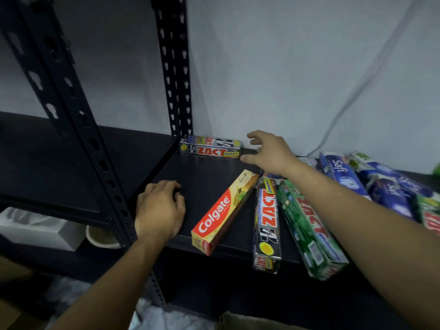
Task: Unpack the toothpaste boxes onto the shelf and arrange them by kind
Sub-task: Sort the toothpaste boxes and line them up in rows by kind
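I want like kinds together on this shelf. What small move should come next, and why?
Probably the right hand, open and empty, should pick up the black ZACT Smokers box at the front edge of the shelf and lay it beside the matching ZACT box by the wall. The two look alike yet lie apart, and the Colgate box lies beside the front one.

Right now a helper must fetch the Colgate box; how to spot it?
On the black shelf, right of the left hand, a Colgate box lies diagonally. It is the only red-and-yellow one; its neighbours are a black box and a green box.
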